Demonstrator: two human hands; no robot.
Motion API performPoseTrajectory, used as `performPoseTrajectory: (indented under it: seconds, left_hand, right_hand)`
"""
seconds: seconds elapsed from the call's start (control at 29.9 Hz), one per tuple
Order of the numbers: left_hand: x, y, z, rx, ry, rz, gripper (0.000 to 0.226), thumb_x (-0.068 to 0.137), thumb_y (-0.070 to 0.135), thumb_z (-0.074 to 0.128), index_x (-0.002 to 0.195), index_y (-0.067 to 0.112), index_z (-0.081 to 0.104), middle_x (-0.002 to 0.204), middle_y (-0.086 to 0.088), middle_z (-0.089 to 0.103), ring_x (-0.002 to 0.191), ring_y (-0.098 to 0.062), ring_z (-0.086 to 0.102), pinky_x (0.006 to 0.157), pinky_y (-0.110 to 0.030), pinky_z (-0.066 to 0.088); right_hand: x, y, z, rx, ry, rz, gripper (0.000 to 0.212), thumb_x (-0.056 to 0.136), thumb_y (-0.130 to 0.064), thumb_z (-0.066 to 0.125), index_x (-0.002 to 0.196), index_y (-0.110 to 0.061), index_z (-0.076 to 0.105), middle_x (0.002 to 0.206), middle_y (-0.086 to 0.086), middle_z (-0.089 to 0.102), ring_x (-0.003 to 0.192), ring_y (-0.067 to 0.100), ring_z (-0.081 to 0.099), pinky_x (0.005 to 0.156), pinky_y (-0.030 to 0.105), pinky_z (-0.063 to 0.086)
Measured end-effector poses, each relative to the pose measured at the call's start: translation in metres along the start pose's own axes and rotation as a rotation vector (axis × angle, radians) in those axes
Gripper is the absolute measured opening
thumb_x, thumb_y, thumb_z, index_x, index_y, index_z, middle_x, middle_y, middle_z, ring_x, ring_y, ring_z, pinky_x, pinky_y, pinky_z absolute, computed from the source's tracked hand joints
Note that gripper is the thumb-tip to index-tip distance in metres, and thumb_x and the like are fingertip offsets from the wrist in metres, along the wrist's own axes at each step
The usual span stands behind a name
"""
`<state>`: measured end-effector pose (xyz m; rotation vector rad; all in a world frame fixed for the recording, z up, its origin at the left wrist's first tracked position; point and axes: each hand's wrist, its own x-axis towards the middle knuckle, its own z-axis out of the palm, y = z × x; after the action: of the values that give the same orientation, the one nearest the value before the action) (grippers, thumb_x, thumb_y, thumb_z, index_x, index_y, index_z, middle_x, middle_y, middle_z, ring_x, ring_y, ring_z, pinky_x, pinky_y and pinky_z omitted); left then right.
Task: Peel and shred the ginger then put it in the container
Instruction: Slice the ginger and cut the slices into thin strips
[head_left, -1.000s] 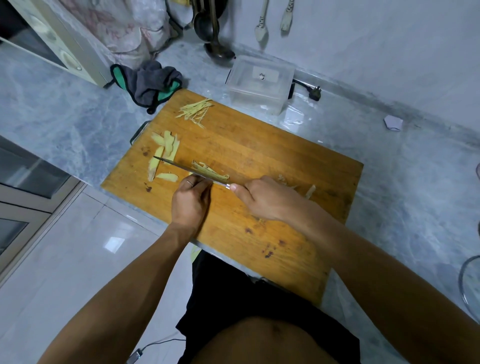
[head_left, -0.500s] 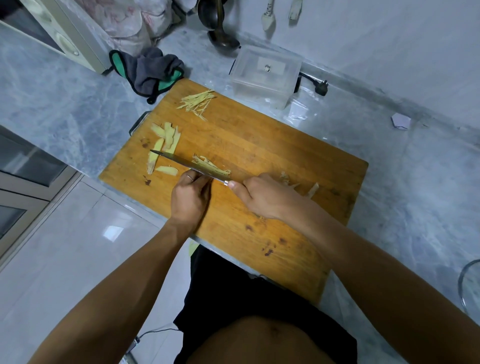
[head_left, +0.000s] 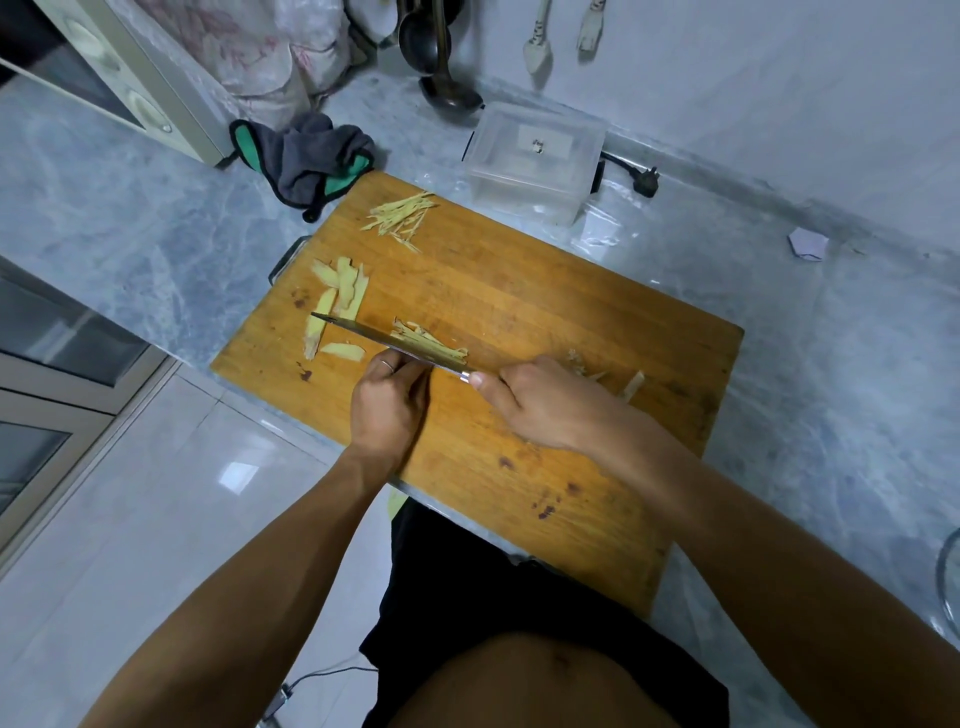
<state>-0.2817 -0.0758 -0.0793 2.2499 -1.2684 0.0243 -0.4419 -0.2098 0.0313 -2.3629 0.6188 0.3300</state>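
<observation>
Ginger slices lie at the left of the cutting board; a stack under the knife is being shredded. Right hand grips the handle; left hand, fingers curled, steadies the stack. Cuts should stay thin, fingertips tucked. Finished shreds wait near the lidded container; the lid must come off first.

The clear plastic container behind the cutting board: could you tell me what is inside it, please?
No ginger shows through the clear plastic container; only a pale label with a dark mark. The shreds lie on the cutting board.
</observation>
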Motion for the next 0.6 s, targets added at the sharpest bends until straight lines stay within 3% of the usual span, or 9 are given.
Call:
performPoseTrajectory:
  seconds: [0.3, 0.47, 0.6]
  left_hand:
    - [0.0, 0.0, 0.002, -0.025, 0.012, -0.022, 0.025, 0.084, 0.007, 0.061, 0.104, 0.007, 0.076, 0.099, -0.013, 0.07, 0.09, -0.033, 0.065, 0.068, -0.035, 0.056]
    - [0.0, 0.0, 0.001, 0.003, 0.037, 0.004, 0.026, 0.076, -0.005, 0.067, 0.098, 0.005, 0.076, 0.097, -0.017, 0.07, 0.086, -0.036, 0.067, 0.062, -0.036, 0.056]
    - [0.001, 0.001, 0.0, -0.004, 0.043, 0.008, 0.024, 0.076, -0.003, 0.066, 0.096, 0.005, 0.076, 0.095, -0.017, 0.07, 0.084, -0.035, 0.066, 0.06, -0.035, 0.055]
  right_hand:
    - [0.0, 0.003, -0.004, -0.019, -0.038, 0.018, 0.064, 0.105, -0.053, 0.023, 0.066, -0.008, 0.047, 0.06, 0.007, 0.044, 0.049, 0.022, 0.04, 0.052, 0.033, 0.036]
    - [0.011, -0.006, 0.006, -0.049, -0.029, 0.024, 0.062, 0.105, -0.055, 0.023, 0.071, -0.012, 0.05, 0.07, 0.006, 0.05, 0.061, 0.024, 0.052, 0.055, 0.033, 0.04]
    - [0.011, -0.008, 0.009, -0.066, 0.0, 0.019, 0.055, 0.105, -0.055, 0.023, 0.077, -0.015, 0.047, 0.074, 0.003, 0.046, 0.071, 0.027, 0.049, 0.064, 0.033, 0.039]
